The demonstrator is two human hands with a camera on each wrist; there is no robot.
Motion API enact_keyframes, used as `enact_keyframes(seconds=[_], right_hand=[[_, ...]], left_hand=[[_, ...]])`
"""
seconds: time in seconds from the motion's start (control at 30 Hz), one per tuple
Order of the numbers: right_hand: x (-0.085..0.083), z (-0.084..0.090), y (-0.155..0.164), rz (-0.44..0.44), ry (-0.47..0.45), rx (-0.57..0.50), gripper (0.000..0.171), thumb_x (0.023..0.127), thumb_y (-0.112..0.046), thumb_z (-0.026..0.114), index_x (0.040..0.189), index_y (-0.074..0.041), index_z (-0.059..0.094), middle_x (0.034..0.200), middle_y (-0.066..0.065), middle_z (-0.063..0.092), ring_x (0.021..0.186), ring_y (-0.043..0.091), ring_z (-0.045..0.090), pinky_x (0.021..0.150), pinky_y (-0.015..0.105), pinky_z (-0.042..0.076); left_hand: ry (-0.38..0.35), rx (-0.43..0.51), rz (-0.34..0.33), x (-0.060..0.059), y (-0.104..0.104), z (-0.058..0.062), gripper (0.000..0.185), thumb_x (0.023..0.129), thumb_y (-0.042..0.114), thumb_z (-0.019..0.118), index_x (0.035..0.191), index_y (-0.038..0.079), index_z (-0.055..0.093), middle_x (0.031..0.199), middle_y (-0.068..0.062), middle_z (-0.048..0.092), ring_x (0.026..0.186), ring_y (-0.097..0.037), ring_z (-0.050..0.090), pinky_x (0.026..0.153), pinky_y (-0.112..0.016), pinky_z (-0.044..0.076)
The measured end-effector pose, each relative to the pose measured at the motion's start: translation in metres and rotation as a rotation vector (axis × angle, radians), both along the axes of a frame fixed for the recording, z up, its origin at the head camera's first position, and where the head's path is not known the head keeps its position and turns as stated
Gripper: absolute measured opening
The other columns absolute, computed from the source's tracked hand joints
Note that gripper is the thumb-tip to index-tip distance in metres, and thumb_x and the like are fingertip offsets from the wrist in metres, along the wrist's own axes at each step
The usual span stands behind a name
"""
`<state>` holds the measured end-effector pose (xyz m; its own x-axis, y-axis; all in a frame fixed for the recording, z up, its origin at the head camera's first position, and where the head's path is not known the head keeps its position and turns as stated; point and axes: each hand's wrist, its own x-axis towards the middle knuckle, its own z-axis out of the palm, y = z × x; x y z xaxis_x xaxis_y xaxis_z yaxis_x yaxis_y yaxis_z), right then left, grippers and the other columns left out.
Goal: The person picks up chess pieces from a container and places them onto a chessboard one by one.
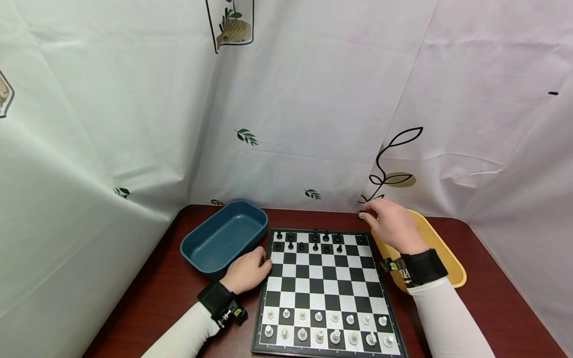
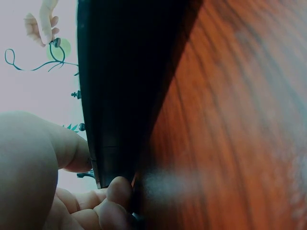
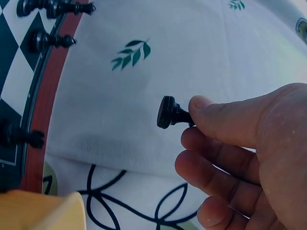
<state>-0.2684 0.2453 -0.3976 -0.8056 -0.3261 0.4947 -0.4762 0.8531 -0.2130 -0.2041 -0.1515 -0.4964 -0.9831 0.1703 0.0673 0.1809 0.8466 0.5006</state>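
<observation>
My right hand [image 1: 398, 226] is raised over the far end of the yellow tray. Its thumb and index finger pinch a black chess piece [image 3: 170, 113], base outward, its top hidden by the fingertips. My left hand [image 1: 246, 271] grips the left edge of the chessboard [image 1: 309, 286], thumb and fingers at the frame in the left wrist view. White chess pieces [image 1: 335, 336] stand in two rows on the near side of the board. On the far side, black chess pieces [image 1: 315, 246] stand in two rows, with gaps toward the right.
A blue tray [image 1: 190, 238] is left of the board, close to my left hand. The yellow tray [image 1: 447, 253] sits at the board's right, partly under my right forearm. All of this is on a dark red wooden table [image 1: 147, 303], with a patterned white cloth [image 1: 286, 164] hanging behind.
</observation>
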Motion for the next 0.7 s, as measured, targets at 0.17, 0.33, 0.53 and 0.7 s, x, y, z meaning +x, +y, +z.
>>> enact_keyframes(seconds=[0.17,0.33,0.53,0.7], right_hand=[[0.0,-0.004,-0.012,0.049,0.027,0.007,0.01,0.1,-0.014,0.084,0.108,-0.009,0.081,0.105,0.009,0.079,0.088,0.029,0.074,0.073,0.051,0.057],[-0.001,-0.007,-0.026,0.105,0.011,0.019,0.01,0.102,-0.015,0.082,0.11,-0.01,0.081,0.102,0.007,0.078,0.087,0.026,0.074,0.075,0.049,0.058],[0.0,-0.007,-0.044,0.176,-0.004,0.024,0.008,0.102,-0.014,0.082,0.109,-0.01,0.082,0.102,0.003,0.078,0.089,0.023,0.074,0.078,0.046,0.059],[0.0,-0.005,-0.059,0.235,0.008,0.053,0.008,0.101,-0.013,0.083,0.108,-0.011,0.081,0.099,0.002,0.078,0.088,0.022,0.074,0.079,0.045,0.059]], left_hand=[[-0.001,0.0,-0.001,0.0,-0.001,-0.002,0.015,0.106,0.028,0.064,0.094,0.019,0.059,0.072,0.002,0.052,0.061,-0.015,0.05,0.058,-0.037,0.041],[0.001,-0.002,0.003,0.0,-0.002,-0.002,0.016,0.106,0.028,0.064,0.094,0.019,0.059,0.072,0.002,0.052,0.06,-0.015,0.05,0.058,-0.036,0.04],[-0.001,-0.002,0.001,0.0,-0.001,0.0,0.016,0.106,0.028,0.063,0.094,0.018,0.059,0.072,0.002,0.052,0.061,-0.015,0.05,0.058,-0.037,0.04],[-0.008,0.0,-0.003,0.001,0.0,0.002,0.016,0.106,0.027,0.064,0.093,0.018,0.058,0.072,0.002,0.052,0.061,-0.015,0.05,0.058,-0.037,0.04]])
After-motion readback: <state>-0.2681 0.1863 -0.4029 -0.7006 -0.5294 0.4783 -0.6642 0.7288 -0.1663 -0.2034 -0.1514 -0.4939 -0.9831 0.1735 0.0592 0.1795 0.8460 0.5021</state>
